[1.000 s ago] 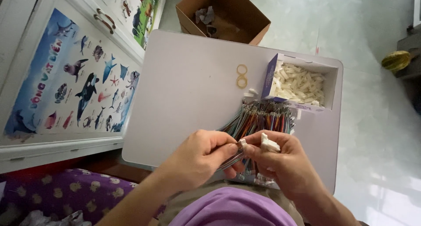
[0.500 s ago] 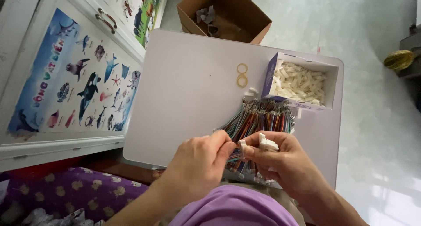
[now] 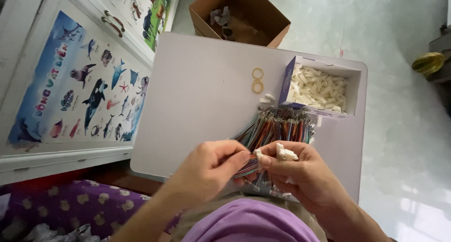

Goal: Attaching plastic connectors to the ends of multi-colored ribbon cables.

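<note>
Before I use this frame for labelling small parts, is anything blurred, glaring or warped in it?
Head view: the small white plastic connector pinched between the left hand and right hand is soft-edged; the bundle of multicoloured wires reads clearly; daylight glare washes the pale tiled floor at lower right; wide-angle distortion tilts the white cupboard with the sea-animal poster.

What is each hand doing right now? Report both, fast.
Left hand: closed, pinching a set of coloured wires.
Right hand: closed, holding small white connectors, one pinched at the wire ends.
</note>
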